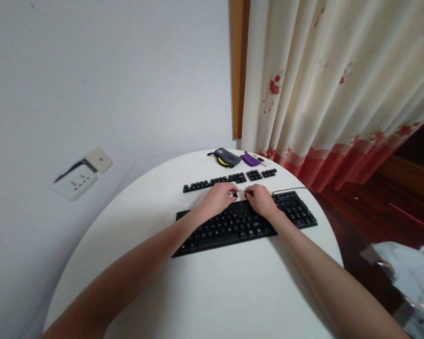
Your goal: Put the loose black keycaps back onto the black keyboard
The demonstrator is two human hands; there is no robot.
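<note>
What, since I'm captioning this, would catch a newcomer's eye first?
Probably the black keyboard across the white table, with the left hand and right hand at its far edge. Beyond them, loose black keycaps lie in a row. Back right, a cream-and-red curtain hangs.

our left forearm (137, 263), seven o'clock: bare, tapering wristward | our right forearm (314, 268), four o'clock: likewise | our left hand (217, 195), right hand (261, 199): bare

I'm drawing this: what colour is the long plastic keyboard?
The long plastic keyboard is black, as the head view shows.
</note>
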